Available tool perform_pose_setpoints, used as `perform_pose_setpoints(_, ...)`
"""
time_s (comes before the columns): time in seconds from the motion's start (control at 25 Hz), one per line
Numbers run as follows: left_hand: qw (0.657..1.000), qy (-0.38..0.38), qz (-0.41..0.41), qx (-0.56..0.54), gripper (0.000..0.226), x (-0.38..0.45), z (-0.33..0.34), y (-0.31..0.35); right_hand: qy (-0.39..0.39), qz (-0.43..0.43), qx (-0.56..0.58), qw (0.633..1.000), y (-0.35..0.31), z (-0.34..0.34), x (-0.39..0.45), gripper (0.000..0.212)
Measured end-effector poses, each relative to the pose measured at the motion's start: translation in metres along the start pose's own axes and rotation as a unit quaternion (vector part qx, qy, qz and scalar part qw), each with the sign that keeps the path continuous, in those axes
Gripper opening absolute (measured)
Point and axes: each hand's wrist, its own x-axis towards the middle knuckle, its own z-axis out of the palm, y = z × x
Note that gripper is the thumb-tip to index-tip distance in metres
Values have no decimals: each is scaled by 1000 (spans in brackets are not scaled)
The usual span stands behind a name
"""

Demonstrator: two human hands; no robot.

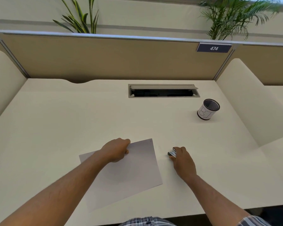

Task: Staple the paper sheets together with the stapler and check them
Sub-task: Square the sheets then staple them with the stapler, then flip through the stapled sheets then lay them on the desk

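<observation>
Cream tabletop (55, 121) carries all. Paper sheets (134, 170) lie flat, near front edge, tilted. Left hand (116, 150) curled, pinching sheets' far edge. Right hand (183, 162) clamped round stapler (172, 153), just beside sheets. Mesh cup (208, 109) far right.

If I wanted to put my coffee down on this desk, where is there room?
Plenty: the whole left side of the desk, and the wide strip between the paper sheets and the cable slot. It is busier near the right hand holding the stapler, and beside the mesh cup.
</observation>
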Motion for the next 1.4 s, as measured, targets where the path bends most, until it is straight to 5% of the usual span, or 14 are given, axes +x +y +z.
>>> perform_pose_setpoints(0.32, 996, 24, -18, -83, 22, -1, -1, -4, 85, -14, -87, 992, -10, 5, -13, 33)
perform_pose_setpoints(0.44, 990, 29, -23, -138, 16, -3, -2, -5, 133, -18, 60, 989, -30, -7, -8, 31)
perform_pose_setpoints(0.6, 973, 47, -18, -227, 9, -5, -3, -3, 35, 22, 374, 926, -74, -42, 5, 13)
perform_pose_setpoints(0.76, 949, 66, -21, -309, 20, -9, -7, 0, 20, -59, 345, 936, -95, -64, 11, 7)
perform_pose_setpoints(0.96, 903, 127, -31, -410, 19, -16, -17, 9, 44, -98, 312, 944, -102, -83, 20, 4)
perform_pose_setpoints(1.16, 802, 219, -12, -556, 13, -12, -43, 18, 54, -133, 275, 951, -111, -94, 17, 11)
perform_pose_setpoints(1.4, 759, 235, -21, -607, 13, -11, -50, 19, 49, -157, 272, 948, -123, -101, 12, 13)
